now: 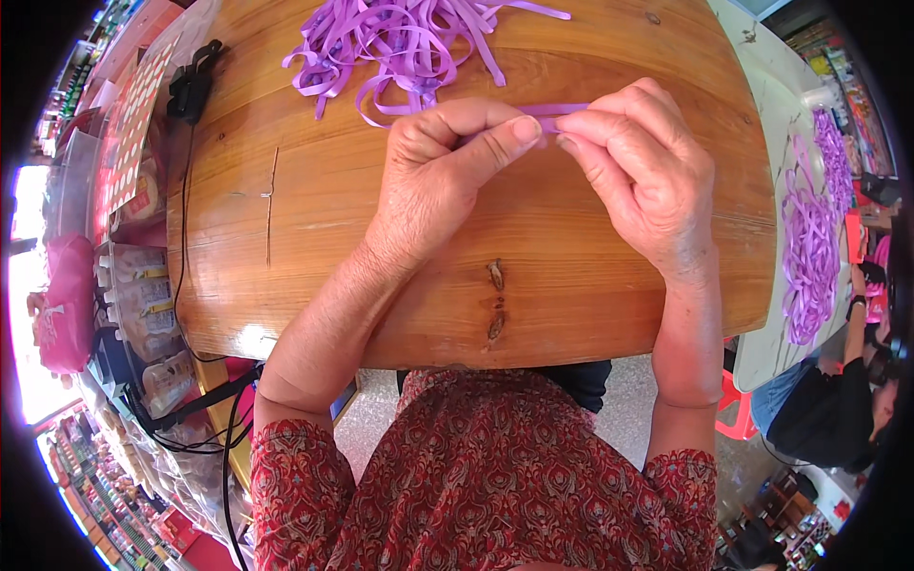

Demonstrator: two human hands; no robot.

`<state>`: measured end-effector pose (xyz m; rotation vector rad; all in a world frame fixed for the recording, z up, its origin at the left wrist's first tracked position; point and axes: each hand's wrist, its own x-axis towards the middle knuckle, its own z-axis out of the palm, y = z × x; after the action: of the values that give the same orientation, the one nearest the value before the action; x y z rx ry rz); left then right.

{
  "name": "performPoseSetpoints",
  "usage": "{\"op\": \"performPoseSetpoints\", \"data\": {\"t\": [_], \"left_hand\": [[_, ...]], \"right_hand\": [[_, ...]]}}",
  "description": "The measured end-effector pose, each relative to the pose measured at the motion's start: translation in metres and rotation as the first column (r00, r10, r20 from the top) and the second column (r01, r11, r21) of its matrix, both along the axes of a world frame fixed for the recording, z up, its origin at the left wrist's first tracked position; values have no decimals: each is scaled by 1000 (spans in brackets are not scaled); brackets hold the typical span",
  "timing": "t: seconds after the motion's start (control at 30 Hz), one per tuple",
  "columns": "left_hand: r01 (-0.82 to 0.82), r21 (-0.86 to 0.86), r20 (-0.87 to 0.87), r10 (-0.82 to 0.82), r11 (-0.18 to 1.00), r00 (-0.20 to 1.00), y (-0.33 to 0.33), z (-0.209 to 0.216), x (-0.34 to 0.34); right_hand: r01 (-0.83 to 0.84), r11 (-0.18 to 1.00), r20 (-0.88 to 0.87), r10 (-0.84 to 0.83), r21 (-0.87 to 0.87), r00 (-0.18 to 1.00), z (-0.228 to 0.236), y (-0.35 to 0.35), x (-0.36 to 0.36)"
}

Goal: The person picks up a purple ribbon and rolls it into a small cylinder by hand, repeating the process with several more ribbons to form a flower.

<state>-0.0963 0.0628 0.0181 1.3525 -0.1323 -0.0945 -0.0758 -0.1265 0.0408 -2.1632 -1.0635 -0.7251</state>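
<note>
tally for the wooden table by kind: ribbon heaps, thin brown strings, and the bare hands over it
Purple ribbon heap: 1
Thin brown string: 1
Bare hands: 2, left hand and right hand, both pinching ribbon
Total: 4

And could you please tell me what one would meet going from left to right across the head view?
Black corded item → thin brown strand → left hand → right hand, with a purple ribbon between the hands → purple ribbon heap on the pale table.
</note>
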Motion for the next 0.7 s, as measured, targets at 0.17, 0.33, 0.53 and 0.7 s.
{"op": "performPoseSetpoints", "data": {"t": [0.17, 0.33, 0.53, 0.7], "left_hand": [[-15, 66, -9, 15, 998, 1000, 5, 4, 2], [28, -103, -71, -36, 994, 997, 5, 3, 2], [37, -49, -89, -41, 998, 995, 3, 1, 1], [44, -107, -66, -51, 993, 997, 2, 0, 1]], "right_hand": [[-7, 1000, -77, 6, -8, 997, 3, -2, 0], [13, 994, -227, 12, 111, 974, 5, -4, 2], [-29, 996, -192, 44, 81, 980, 2, -2, 0], [-7, 1000, -99, 10, 30, 995, -1, 0, 1]]}}
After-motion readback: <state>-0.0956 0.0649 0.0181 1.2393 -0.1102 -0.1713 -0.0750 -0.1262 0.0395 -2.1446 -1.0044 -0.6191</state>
